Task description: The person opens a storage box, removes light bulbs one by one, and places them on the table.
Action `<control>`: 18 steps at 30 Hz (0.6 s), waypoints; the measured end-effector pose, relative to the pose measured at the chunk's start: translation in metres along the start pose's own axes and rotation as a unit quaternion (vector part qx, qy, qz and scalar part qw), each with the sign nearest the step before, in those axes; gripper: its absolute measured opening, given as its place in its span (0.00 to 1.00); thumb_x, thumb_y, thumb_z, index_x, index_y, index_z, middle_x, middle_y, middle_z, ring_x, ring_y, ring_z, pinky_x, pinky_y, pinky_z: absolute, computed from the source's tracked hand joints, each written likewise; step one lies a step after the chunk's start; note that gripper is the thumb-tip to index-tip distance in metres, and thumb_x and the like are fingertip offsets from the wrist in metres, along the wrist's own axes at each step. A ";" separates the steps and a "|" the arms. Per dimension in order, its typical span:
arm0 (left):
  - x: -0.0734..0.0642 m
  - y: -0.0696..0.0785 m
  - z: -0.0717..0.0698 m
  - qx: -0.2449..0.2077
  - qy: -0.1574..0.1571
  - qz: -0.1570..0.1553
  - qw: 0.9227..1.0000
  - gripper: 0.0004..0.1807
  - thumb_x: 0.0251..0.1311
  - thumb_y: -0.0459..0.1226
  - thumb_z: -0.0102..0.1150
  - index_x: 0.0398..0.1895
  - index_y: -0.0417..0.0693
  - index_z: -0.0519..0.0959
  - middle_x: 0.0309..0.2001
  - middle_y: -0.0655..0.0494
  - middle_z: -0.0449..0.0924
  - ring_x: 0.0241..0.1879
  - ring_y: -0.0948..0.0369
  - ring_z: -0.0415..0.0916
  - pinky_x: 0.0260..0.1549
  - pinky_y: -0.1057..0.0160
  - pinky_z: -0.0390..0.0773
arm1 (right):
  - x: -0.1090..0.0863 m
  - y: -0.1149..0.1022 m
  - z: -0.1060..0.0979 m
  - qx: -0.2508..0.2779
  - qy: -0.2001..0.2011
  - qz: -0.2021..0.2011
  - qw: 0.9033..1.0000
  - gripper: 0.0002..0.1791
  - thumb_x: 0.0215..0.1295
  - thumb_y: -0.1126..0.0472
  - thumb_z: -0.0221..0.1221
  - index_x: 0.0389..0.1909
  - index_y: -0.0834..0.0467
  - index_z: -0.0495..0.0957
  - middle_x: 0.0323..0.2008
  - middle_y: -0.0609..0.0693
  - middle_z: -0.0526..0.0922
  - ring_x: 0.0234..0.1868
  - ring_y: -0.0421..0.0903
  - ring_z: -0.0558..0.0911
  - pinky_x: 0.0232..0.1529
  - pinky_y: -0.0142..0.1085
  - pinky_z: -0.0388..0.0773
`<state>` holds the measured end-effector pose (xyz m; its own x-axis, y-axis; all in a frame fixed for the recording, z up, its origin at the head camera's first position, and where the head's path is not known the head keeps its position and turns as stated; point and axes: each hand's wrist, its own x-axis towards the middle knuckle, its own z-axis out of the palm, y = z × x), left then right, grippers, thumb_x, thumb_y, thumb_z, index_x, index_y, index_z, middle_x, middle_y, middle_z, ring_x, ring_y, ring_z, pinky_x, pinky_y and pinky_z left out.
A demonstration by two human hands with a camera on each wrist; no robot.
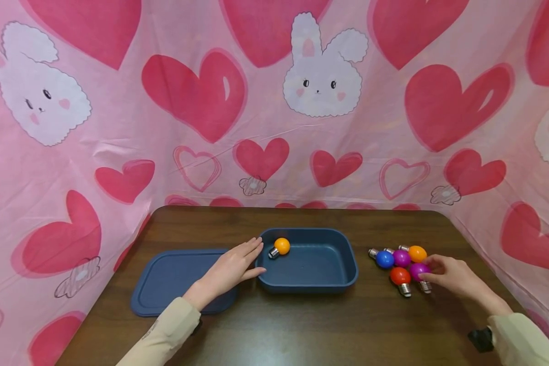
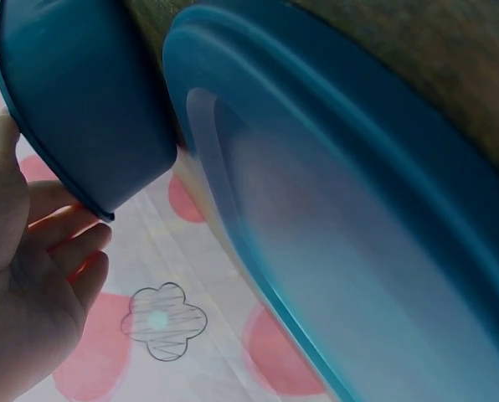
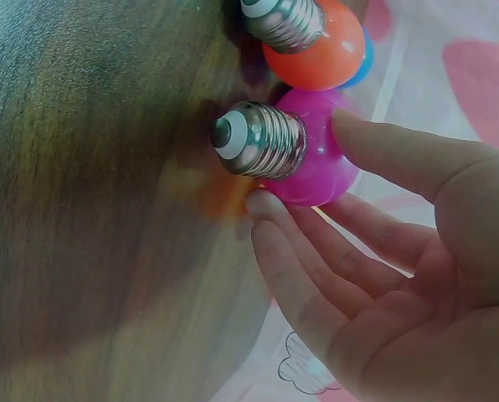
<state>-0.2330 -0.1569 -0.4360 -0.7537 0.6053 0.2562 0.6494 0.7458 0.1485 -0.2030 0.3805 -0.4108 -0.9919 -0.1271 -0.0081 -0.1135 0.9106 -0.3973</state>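
Note:
My right hand [image 1: 455,277] has its thumb and fingers around a purple light bulb [image 1: 419,271], pinching its round globe. In the right wrist view, that bulb's silver screw base [image 3: 262,141] points away from the palm. Close beside it lie a red bulb [image 1: 400,276], a blue bulb [image 1: 385,260], another purple bulb [image 1: 401,257] and an orange bulb [image 1: 417,253]. My left hand [image 1: 231,267], fingers extended, touches the left rim of a dark blue container [image 1: 354,269]. Inside, a yellow-orange bulb [image 1: 281,246] lies in the back left corner.
A flat blue lid [image 1: 174,279] lies on the wooden table [image 1: 302,325] left of the container, partly under my left forearm. Pink cloth [image 1: 274,127] with hearts and rabbits hangs behind and along both sides of the table.

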 end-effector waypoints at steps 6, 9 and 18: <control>0.000 0.000 0.001 0.005 0.003 0.006 1.000 0.37 0.65 0.54 0.59 0.71 0.42 0.68 0.73 0.48 0.67 0.71 0.51 0.68 0.64 0.50 0.75 | 0.001 0.001 0.002 0.005 -0.006 -0.001 1.000 0.22 0.58 0.52 0.69 0.44 0.66 0.80 0.38 0.60 0.88 0.36 0.54 0.88 0.32 0.31 0.80; 0.000 -0.001 0.002 0.003 0.004 0.005 1.000 0.37 0.65 0.54 0.59 0.71 0.43 0.68 0.73 0.48 0.67 0.71 0.51 0.68 0.64 0.50 0.75 | 0.002 0.001 0.002 0.006 -0.009 0.001 1.000 0.23 0.58 0.52 0.69 0.45 0.67 0.80 0.38 0.61 0.87 0.37 0.55 0.88 0.32 0.32 0.80; 0.000 -0.001 0.000 -0.002 0.000 0.003 1.000 0.38 0.65 0.55 0.58 0.71 0.43 0.67 0.73 0.48 0.66 0.71 0.50 0.68 0.64 0.50 0.75 | 0.004 0.002 0.003 0.005 -0.021 0.008 1.000 0.24 0.59 0.51 0.68 0.45 0.68 0.79 0.39 0.62 0.87 0.38 0.57 0.88 0.36 0.43 0.85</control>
<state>-0.2334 -0.1574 -0.4365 -0.7501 0.6097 0.2561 0.6539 0.7416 0.1499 -0.2070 0.3802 -0.4146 -0.9902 -0.1297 -0.0518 -0.0977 0.9086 -0.4060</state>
